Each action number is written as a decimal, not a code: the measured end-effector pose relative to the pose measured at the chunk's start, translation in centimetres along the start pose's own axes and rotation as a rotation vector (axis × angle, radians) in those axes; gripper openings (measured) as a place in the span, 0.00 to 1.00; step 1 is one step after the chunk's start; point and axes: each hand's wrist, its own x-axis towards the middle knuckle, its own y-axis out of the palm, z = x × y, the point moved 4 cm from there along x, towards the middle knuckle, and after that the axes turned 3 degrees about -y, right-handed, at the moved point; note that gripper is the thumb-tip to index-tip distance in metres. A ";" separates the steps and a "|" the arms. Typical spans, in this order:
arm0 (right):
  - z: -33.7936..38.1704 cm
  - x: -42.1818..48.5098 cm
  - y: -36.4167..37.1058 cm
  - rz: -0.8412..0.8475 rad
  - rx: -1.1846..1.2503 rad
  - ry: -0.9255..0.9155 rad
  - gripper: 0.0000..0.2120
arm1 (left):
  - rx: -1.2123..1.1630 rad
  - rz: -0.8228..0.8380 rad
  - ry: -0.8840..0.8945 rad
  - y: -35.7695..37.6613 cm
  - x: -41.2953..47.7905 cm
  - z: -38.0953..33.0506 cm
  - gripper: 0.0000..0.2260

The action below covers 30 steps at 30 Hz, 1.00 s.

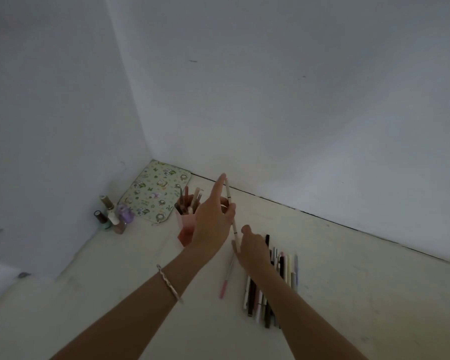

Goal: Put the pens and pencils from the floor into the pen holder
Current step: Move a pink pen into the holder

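Note:
A pink pen holder (185,231) stands on the pale floor with several pens (190,201) in it. My left hand (212,224) is just right of the holder. It pinches a long white pen (229,201) held nearly upright, index finger stretched up. My right hand (253,249) hovers over a row of pens and pencils (286,266) lying side by side on the floor; its thumb is spread and its fingertips are near the white pen's lower end. A single pink-tipped pen (226,280) lies left of the row. My forearm hides part of the row.
A floral patterned mat (153,196) lies in the corner behind the holder. Several small nail polish bottles (112,216) stand to its left along the wall. White walls (296,126) close the floor at the back and left.

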 end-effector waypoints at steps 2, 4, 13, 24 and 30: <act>1.0 -0.6 2.0 0.032 -0.023 -0.005 0.16 | -0.077 0.000 -0.014 -0.4 -0.2 -0.2 0.30; 1.7 -1.1 3.3 0.058 0.077 0.030 0.18 | -0.105 -0.030 -0.004 -1.0 -0.4 -0.3 0.28; 3.2 1.3 -7.0 -0.357 0.404 -0.025 0.25 | -0.014 -0.490 0.140 -11.4 2.8 0.9 0.28; 8.7 0.0 -11.4 -0.688 0.715 -0.368 0.22 | 0.393 -0.414 0.245 -9.1 1.0 5.0 0.13; 12.8 0.3 -10.3 -0.699 0.680 -0.476 0.21 | 0.271 -0.488 0.162 -12.2 1.4 4.5 0.17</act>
